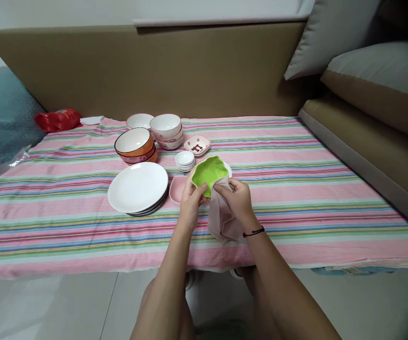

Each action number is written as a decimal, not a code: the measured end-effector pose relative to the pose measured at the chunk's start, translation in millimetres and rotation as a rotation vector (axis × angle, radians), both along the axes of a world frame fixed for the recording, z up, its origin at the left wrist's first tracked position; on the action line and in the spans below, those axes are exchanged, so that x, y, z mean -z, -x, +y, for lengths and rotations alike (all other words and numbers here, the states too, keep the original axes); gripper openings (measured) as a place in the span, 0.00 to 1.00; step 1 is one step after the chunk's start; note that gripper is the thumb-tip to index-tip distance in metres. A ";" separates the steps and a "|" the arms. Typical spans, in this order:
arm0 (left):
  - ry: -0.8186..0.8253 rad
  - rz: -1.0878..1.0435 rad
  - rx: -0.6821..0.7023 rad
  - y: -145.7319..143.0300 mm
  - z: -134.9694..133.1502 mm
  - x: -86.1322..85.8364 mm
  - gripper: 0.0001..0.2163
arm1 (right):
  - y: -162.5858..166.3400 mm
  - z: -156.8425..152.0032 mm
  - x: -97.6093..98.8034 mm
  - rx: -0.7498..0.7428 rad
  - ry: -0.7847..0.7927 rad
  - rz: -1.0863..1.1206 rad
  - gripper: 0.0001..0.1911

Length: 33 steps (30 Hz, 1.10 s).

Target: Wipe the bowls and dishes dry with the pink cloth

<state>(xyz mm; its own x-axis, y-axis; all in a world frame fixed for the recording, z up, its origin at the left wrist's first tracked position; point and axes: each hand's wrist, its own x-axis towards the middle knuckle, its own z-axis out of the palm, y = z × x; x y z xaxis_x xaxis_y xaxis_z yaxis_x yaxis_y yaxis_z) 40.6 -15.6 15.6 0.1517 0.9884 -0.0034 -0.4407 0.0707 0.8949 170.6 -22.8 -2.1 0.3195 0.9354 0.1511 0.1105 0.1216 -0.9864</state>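
Observation:
My left hand (190, 202) grips the near rim of a small green leaf-shaped dish (209, 172), held tilted above the striped cloth. My right hand (237, 198) is closed on a pale pink cloth (221, 219) and presses it against the dish's near edge; the cloth hangs down below the hand. A black band circles my right wrist. A pink dish (177, 188) lies just left of my left hand, and a white plate edge (228, 167) shows behind the green dish.
A stack of white plates (138, 188), orange-and-white bowls (135, 144), white bowls (166, 126), small white saucers (184, 160) and a small patterned dish (197, 144) stand on the striped cover (313, 179). A red bag (58, 119) lies far left; grey cushions (366, 71) at right.

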 end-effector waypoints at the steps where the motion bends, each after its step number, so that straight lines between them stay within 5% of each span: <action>1: -0.007 0.000 0.019 0.4 -0.6 -0.5 0.23 | 0.3 -0.8 -1.3 0.049 0.013 -0.018 0.18; 5: -0.041 0.001 0.017 -0.2 -2.6 -1.0 0.22 | 1.5 -7.4 -8.4 0.149 -0.024 -0.186 0.26; 11: -0.148 0.107 -0.152 -5.4 -3.3 3.0 0.31 | 1.1 -8.9 -5.9 -0.025 -0.070 -0.139 0.09; 21: 0.015 0.220 -0.144 -7.8 -6.7 4.3 0.18 | 0.5 -6.3 -5.3 0.150 -0.141 0.034 0.19; 28: 0.047 0.155 -0.142 -4.0 -16.0 0.5 0.24 | -0.1 -21.5 -14.1 -0.201 -0.164 0.018 0.13; 33: 0.078 0.120 -0.097 2.7 -22.6 9.1 0.25 | -4.0 -28.1 -7.2 -0.307 -0.093 -0.026 0.16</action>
<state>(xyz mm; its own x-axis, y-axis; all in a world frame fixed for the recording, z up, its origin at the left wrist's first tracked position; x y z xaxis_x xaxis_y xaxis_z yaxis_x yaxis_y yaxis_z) 37.9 -38.2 6.6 0.0496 0.9944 -0.0928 -0.3389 0.1042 0.9350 174.6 -50.9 5.1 0.0195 0.9694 0.2447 0.0802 0.2425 -0.9668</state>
